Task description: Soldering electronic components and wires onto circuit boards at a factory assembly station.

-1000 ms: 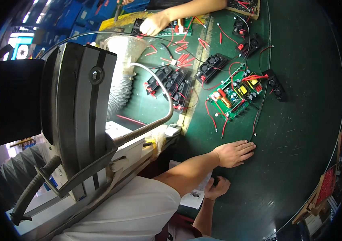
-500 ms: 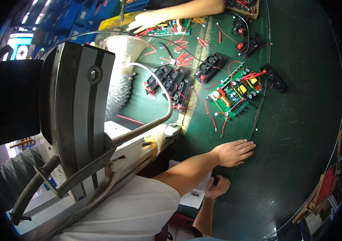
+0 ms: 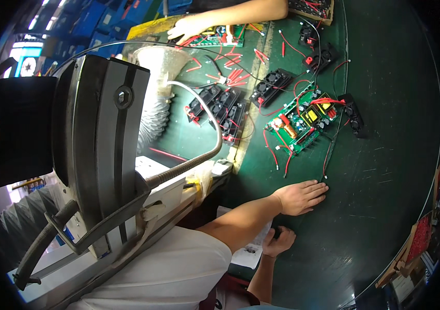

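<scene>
My left hand lies flat, fingers stretched to the right, on the dark green work surface. Just below it, my right hand has its fingers curled round a small black thing that I cannot make out. A white printed sheet lies partly hidden beside that hand. Farther off sits a green circuit board with yellow transformers and loose red wires; neither hand touches it. To the board's right is a black twin-fan unit, with a thin wire end near my left fingertips.
More black fan units and red wire pieces lie beyond. A co-worker's hand rests over another board. A large metal fixture with a bent flexible tube fills the left side.
The fan unit right of the circuit board has shifted nearer to me and turned. A wire end has slid toward my left fingertips. My hands have barely moved.
</scene>
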